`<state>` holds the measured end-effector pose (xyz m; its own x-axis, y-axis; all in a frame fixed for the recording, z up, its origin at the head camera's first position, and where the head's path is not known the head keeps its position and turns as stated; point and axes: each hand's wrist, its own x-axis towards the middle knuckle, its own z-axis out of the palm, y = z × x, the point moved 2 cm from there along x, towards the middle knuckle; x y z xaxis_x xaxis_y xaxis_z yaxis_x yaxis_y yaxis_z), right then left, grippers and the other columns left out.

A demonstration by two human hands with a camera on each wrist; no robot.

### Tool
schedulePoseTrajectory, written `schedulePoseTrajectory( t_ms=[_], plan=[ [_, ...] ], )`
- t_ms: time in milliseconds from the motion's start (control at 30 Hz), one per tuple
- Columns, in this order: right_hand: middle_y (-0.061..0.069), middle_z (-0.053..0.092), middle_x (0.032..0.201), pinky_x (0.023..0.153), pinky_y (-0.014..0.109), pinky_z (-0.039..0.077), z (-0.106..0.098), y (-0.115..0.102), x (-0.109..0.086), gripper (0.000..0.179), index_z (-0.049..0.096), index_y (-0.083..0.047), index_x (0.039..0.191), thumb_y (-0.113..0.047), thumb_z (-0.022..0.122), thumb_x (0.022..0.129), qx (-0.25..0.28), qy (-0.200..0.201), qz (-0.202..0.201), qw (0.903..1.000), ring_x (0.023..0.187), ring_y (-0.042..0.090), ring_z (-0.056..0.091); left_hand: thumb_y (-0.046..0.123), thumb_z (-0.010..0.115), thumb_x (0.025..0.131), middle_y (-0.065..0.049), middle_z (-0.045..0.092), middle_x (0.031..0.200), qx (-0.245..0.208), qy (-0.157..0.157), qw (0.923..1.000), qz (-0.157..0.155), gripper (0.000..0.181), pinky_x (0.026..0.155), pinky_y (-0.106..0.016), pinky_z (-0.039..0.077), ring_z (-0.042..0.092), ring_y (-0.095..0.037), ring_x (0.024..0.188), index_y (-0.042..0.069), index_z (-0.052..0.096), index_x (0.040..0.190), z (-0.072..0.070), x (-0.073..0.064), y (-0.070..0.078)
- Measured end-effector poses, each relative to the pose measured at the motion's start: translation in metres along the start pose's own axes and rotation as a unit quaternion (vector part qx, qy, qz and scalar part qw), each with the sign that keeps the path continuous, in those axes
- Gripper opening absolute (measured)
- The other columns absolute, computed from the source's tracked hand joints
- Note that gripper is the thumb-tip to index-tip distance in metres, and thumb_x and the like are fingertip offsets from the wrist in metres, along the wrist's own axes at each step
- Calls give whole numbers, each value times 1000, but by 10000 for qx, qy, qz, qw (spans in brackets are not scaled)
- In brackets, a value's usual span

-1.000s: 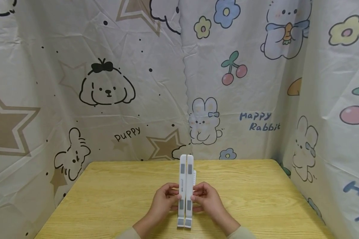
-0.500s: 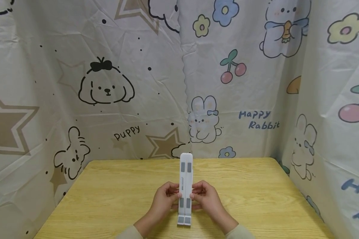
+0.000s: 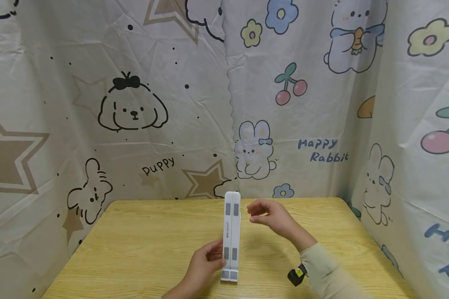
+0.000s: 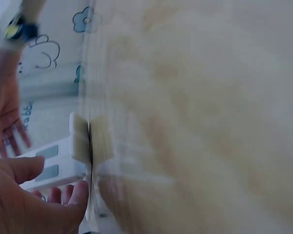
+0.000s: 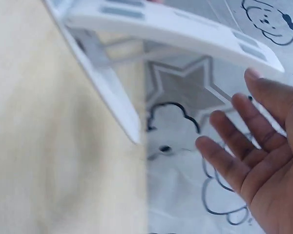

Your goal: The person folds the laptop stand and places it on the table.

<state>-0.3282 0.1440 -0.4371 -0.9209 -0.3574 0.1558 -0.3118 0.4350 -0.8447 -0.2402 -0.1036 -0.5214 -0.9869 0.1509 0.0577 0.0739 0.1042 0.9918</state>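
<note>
A white laptop stand [image 3: 232, 232] with grey pads rises from the table at the centre of the head view, its two long halves side by side. Low on its left side, my left hand [image 3: 203, 263] grips it with the thumb at the front edge and the fingers partly hidden behind. In the left wrist view that hand [image 4: 39, 204] has its thumb over the stand [image 4: 56, 163]. My right hand [image 3: 275, 216] is held to the right of the stand's upper part, apart from it. The right wrist view has its fingers extended [image 5: 224, 161] near the stand's raised arm [image 5: 185, 31].
The wooden table [image 3: 153, 232] spreads around the stand. Behind and beside it hangs a printed curtain [image 3: 194, 108] with puppies, rabbits and stars. A black wrist camera [image 3: 297, 275] is strapped below the right sleeve [image 3: 329, 270].
The stand's halves have come together, closing the narrow gap between them. My right hand has let go and moved up and right. My left hand has slid lower on the stand.
</note>
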Motion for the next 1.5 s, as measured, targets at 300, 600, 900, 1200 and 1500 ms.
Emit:
schedulePoseTrajectory(
  t_ms=[300, 600, 900, 1200, 1500],
  plan=[
    [7, 58, 148, 101, 45, 56, -34, -32, 39, 46, 61, -17, 143, -15, 70, 99, 58, -906, -765, 9929, 132, 38, 57, -24, 72, 65, -19, 62, 120, 324, -534, 9979, -168, 88, 98, -47, 55, 60, -32, 115, -10, 45, 147, 3, -8, -4],
    [-3, 59, 147, 107, 47, 52, -20, -34, 51, 51, 60, -29, 145, -7, 66, 99, -157, -1442, -941, 9849, 134, 25, 57, -22, 77, 67, -15, 62, 116, 677, -616, 9958, -92, 88, 87, -32, 57, 60, -30, 109, -8, 46, 148, 3, -9, -3],
    [3, 56, 150, 109, 52, 49, -26, -33, 41, 49, 66, -25, 139, -4, 70, 95, -712, -1069, -1354, 9824, 139, 30, 52, -16, 79, 73, -14, 67, 123, 1055, -1308, 9855, 253, 87, 91, -36, 58, 65, -27, 111, -2, 44, 151, -5, 1, -6],
    [9, 60, 145, 109, 53, 48, -40, -36, 21, 48, 69, -22, 136, -10, 77, 90, -1398, -687, -1545, 9756, 136, 32, 55, -16, 77, 76, -8, 65, 138, 1374, -2181, 9662, 20, 89, 105, -38, 52, 64, -21, 117, 12, 46, 154, -15, 16, -1],
    [-6, 54, 152, 115, 53, 42, -52, -37, 24, 56, 57, -33, 147, -17, 73, 95, -966, -1473, -1002, 9793, 142, 25, 49, -6, 85, 75, -8, 69, 116, 1729, -1695, 9702, 76, 77, 85, -36, 60, 66, -23, 101, -2, 53, 146, -1, 1, 8]
  ],
)
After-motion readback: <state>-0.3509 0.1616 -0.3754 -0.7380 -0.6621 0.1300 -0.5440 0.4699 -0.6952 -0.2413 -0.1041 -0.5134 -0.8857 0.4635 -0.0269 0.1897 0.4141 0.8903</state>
